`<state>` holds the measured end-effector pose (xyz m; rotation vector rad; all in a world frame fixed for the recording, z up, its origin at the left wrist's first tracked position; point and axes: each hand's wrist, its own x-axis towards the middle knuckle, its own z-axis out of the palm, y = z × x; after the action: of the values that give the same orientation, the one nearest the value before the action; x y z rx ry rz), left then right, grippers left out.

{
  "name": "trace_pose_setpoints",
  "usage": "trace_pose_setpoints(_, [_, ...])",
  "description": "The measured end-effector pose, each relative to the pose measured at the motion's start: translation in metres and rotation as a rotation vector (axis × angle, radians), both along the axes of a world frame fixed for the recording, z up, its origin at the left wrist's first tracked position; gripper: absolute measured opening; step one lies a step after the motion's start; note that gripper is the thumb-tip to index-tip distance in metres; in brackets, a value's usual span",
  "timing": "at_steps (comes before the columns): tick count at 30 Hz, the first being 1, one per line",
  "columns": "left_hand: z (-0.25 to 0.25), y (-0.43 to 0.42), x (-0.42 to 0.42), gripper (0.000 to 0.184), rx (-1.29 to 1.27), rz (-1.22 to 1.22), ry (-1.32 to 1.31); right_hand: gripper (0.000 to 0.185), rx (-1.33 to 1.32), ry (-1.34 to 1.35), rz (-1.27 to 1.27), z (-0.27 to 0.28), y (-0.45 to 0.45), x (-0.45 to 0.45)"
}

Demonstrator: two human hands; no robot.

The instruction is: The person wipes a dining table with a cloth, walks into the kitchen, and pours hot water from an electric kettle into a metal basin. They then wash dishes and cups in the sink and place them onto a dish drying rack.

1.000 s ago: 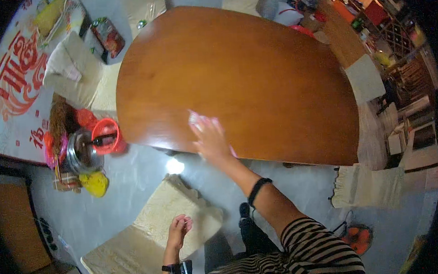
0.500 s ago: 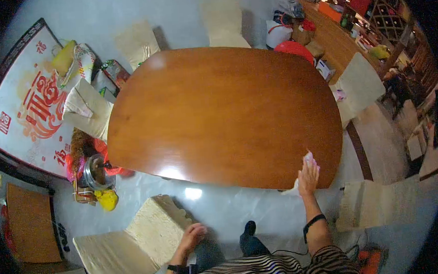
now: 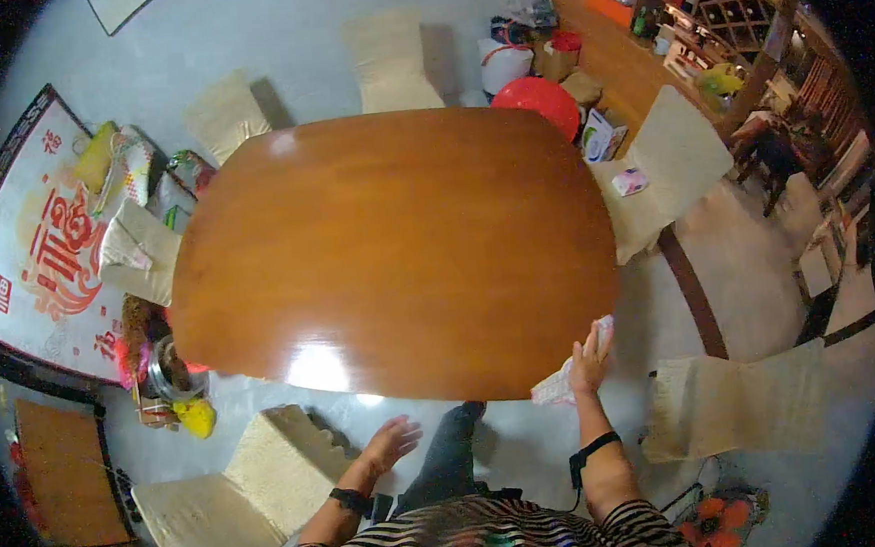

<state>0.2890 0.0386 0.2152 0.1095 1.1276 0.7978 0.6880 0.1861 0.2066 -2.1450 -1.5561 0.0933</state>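
A pink-and-white cloth (image 3: 555, 385) is under my right hand (image 3: 589, 362), which presses it at the near right corner of the brown wooden table (image 3: 386, 247). Part of the cloth hangs at the table's edge, and another bit shows past my fingertips. My left hand (image 3: 394, 443) is held in the air short of the table's near edge, its fingers stretched out and holding nothing. Close to it stands a cream-covered chair (image 3: 284, 458).
More covered chairs surround the table, one on the right (image 3: 667, 174) bearing a tissue pack (image 3: 630, 181). A red round stool (image 3: 537, 105) and bags are at the far right. A steel pot (image 3: 168, 370) and yellow bag (image 3: 196, 419) sit at left.
My view has shifted to the right, and a leg has stepped forward. My right hand has moved with the cloth to the table's corner edge. My left hand has lifted forward and its fingers have straightened.
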Motion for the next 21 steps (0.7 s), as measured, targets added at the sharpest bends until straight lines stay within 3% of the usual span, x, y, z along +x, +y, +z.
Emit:
trace_pose_setpoints(7, [-0.049,0.055,0.05,0.037,-0.117,-0.106,-0.237,0.058,-0.014,0.226,0.045,-0.004,0.043,0.044])
trace_pose_setpoints(9, [-0.042,0.061,0.055,0.032,-0.139,-0.099,-0.226,0.056,-0.012,0.425,0.01,0.012,0.055,0.05])
trace_pose_setpoints(10, [-0.044,0.059,0.053,0.03,-0.15,-0.077,-0.235,0.057,-0.02,0.573,0.013,-0.025,0.058,0.068])
trace_pose_setpoints(12, [-0.017,0.069,0.07,0.021,-0.04,-0.078,-0.283,0.059,-0.11,0.619,0.008,-0.035,0.059,0.078])
trace_pose_setpoints(15, [-0.043,0.061,0.085,0.016,-0.207,0.284,-0.307,0.064,-0.208,0.76,0.043,-0.03,0.07,0.087])
trace_pose_setpoints(16, [-0.044,0.057,0.097,0.015,-0.171,0.403,-0.435,0.065,-0.229,0.801,0.079,-0.031,0.072,0.092])
trace_pose_setpoints(19, [-0.011,0.051,0.153,0.017,-0.085,0.391,-0.265,0.071,-0.37,0.86,0.171,-0.033,0.079,0.108])
trace_pose_setpoints(21, [-0.023,0.046,0.193,0.026,0.013,0.342,-0.165,0.067,-0.442,0.927,0.212,-0.048,0.097,0.123])
